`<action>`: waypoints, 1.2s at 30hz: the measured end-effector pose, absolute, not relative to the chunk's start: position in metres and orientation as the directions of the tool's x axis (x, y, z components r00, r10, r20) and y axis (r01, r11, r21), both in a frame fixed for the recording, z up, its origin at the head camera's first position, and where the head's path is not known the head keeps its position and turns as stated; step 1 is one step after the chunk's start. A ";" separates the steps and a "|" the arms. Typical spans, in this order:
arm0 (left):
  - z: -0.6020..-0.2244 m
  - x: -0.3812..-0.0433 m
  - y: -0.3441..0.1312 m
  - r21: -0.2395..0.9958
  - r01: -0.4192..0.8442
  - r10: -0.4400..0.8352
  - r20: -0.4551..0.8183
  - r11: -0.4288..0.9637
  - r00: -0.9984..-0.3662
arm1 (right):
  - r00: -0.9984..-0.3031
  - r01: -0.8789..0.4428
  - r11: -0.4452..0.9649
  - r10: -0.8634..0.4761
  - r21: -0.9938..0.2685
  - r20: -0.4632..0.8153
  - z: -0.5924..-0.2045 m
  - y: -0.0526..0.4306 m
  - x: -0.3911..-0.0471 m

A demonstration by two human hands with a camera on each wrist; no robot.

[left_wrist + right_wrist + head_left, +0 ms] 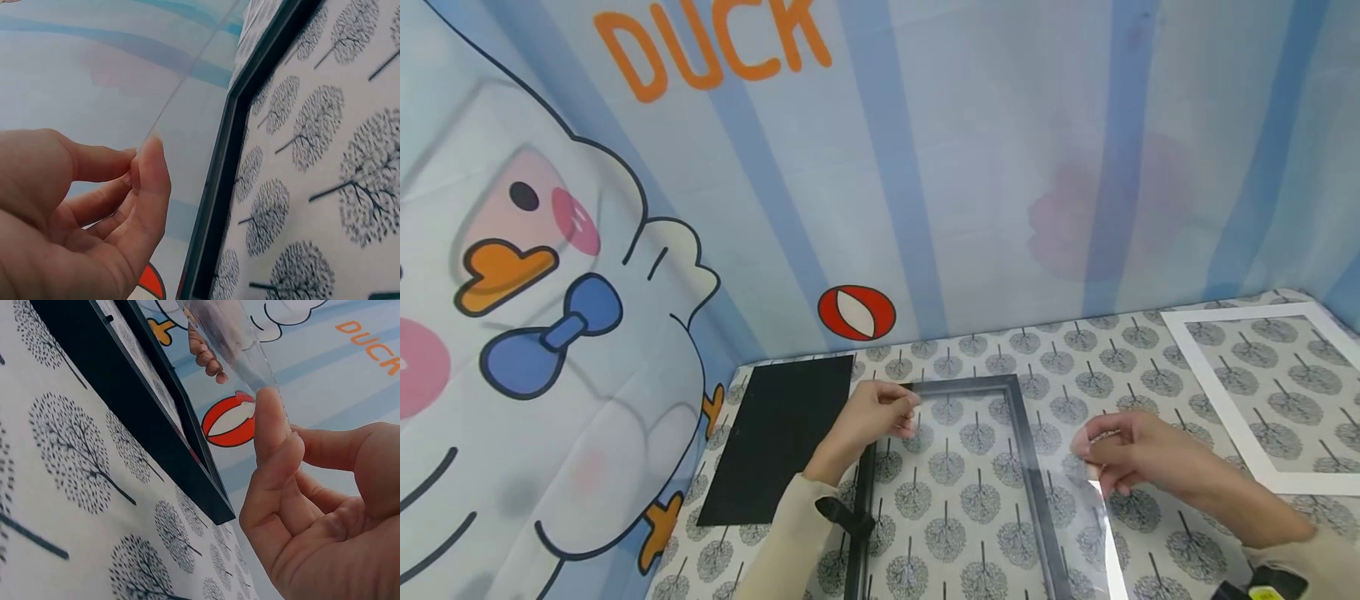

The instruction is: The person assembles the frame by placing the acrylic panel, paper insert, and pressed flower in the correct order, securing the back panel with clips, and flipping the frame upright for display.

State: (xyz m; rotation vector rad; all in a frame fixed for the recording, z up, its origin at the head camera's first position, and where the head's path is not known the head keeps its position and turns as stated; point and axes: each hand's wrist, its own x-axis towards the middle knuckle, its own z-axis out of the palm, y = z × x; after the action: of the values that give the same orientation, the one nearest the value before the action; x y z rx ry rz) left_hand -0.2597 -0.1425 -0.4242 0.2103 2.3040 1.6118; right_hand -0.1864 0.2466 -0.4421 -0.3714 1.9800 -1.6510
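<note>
Between my two hands stretches a clear plastic sheet (1108, 546), its right edge glinting in the head view. My left hand (877, 412) pinches its left side between thumb and fingers. The opposite edge is pinched by my right hand (1123, 454), fingertips on the sheet (244, 347) in the right wrist view. Below the sheet, a black rectangular frame (1026, 450) lies on the patterned cloth. The left hand is over its far left corner, while the right hand is out past its right side. In the left wrist view the frame's dark edge (215, 169) runs beside the fingers.
A black flat panel (775, 442) lies to the left of the frame. At the right is a white rectangular border (1217, 392) with an open middle. Tree-print cloth (1075, 367) covers the table, and a duck-printed curtain (985, 167) hangs behind it.
</note>
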 end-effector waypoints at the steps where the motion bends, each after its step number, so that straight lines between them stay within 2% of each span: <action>1: -0.426 -0.258 -0.145 0.931 -0.065 0.298 -0.180 0.360 -0.937 | -0.819 0.131 0.211 -0.528 -0.969 -0.226 -0.443 0.244 -0.186; 14: -0.436 -0.253 -0.168 0.913 -0.061 0.291 -0.191 0.404 -0.937 | -0.802 0.167 0.184 -0.546 -0.969 -0.242 -0.452 0.216 -0.179; 25: -0.443 -0.247 -0.191 0.878 -0.052 0.257 -0.195 0.476 -0.946 | -0.804 0.164 0.227 -0.534 -0.960 -0.263 -0.452 0.195 -0.181; 36: -0.450 -0.244 -0.199 0.822 -0.010 0.206 -0.155 0.570 -0.966 | -0.813 0.188 0.224 -0.511 -0.956 -0.279 -0.456 0.180 -0.179</action>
State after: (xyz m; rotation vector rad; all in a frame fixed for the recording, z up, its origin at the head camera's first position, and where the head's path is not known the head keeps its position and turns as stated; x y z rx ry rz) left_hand -0.2438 -0.1992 -0.4499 0.1634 2.5700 1.3476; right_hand -0.1786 0.1804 -0.4558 -0.2964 1.9492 -1.6391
